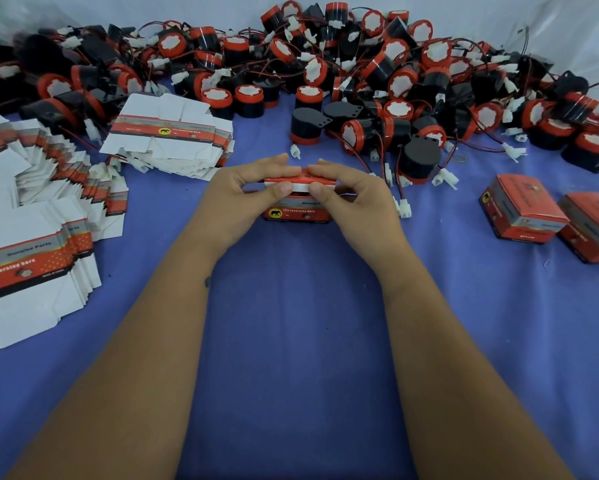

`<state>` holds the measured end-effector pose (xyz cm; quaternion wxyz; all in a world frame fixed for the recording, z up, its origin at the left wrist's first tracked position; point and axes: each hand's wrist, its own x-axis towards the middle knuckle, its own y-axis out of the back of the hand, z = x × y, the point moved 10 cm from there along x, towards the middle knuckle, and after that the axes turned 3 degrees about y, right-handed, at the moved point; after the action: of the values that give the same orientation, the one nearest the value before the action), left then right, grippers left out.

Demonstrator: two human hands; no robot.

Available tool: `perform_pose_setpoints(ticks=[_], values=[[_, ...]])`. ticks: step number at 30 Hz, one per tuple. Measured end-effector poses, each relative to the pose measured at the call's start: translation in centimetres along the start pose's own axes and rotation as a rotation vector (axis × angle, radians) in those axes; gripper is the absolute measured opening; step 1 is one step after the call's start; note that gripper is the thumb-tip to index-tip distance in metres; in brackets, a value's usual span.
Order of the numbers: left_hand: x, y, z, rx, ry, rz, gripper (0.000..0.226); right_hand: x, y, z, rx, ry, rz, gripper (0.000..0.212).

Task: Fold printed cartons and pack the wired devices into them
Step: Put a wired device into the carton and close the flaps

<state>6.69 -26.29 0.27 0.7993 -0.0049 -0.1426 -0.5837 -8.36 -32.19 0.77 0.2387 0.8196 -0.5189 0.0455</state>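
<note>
- Item under work: one printed carton (298, 211) stands on the blue bench (291, 323) at centre, directly ahead of the person and between both hands. Its printed front panel faces the camera.
- Long axis: the carton's long side runs left to right across the view, square to both forearms.
- Left hand (248, 188): its grip is closed on the carton's upper left end, thumb on the white lid flap (300, 186) at the front, fingers curled over the top from behind.
- Right hand (348, 190): mirrored on the upper right end, thumb pressing the same flap, fingers curled over the top. Both grips are narrow and pinch the lid.
- Governing relation: the flap lies under the two thumbs at the carton's top front edge, and the slot it must enter sits just below it. Neither hand is nearer; the hold is symmetrical about the carton's middle.
- Judgement: the step in hand appears to be the closing of the lid. The contents cannot be seen.
- Supply: loose wired devices (377, 84) are heaped along the far edge; flat carton blanks (168, 136) lie stacked to the left; closed cartons (521, 213) rest well apart to the right.
</note>
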Motion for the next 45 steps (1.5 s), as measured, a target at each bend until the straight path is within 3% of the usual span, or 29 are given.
perform_pose_setpoints(ticks=[11, 19, 21, 24, 27, 31, 37, 45], values=[[0.2, 0.5, -0.4, -0.062, 0.01, 0.048, 0.023, -0.4, 0.2, -0.2, 0.086, -0.017, 0.0, 0.021], [0.2, 0.4, -1.0, -0.157, 0.126, 0.05, 0.051, -0.5, 0.3, 0.1, 0.13, -0.044, 0.013, 0.019], [0.1, 0.3, -0.7, -0.097, 0.102, 0.029, 0.05, -0.4, 0.4, 0.1, 0.122, -0.038, 0.024, 0.019], [-0.2, -0.1, 0.3, 0.116, -0.005, 0.021, 0.025, -0.4, 0.5, 0.0, 0.098, -0.024, 0.049, 0.017], [-0.8, -0.1, 2.8, 0.523, -0.247, 0.169, 0.017, -0.5, 0.8, -0.5, -0.006, 0.036, 0.097, 0.015], [-1.9, -1.3, 5.2, 0.73, -0.447, 0.253, 0.013, -0.8, 0.9, -2.2, -0.253, 0.22, 0.156, 0.014], [-1.7, -2.3, 4.8, 0.755, -0.396, 0.212, 0.021, -0.9, 0.6, -2.9, -0.374, 0.288, 0.143, 0.018], [-1.4, -2.0, 4.7, 0.7, -0.341, 0.232, 0.018, -1.0, 0.3, -2.4, -0.433, 0.202, 0.098, 0.022]])
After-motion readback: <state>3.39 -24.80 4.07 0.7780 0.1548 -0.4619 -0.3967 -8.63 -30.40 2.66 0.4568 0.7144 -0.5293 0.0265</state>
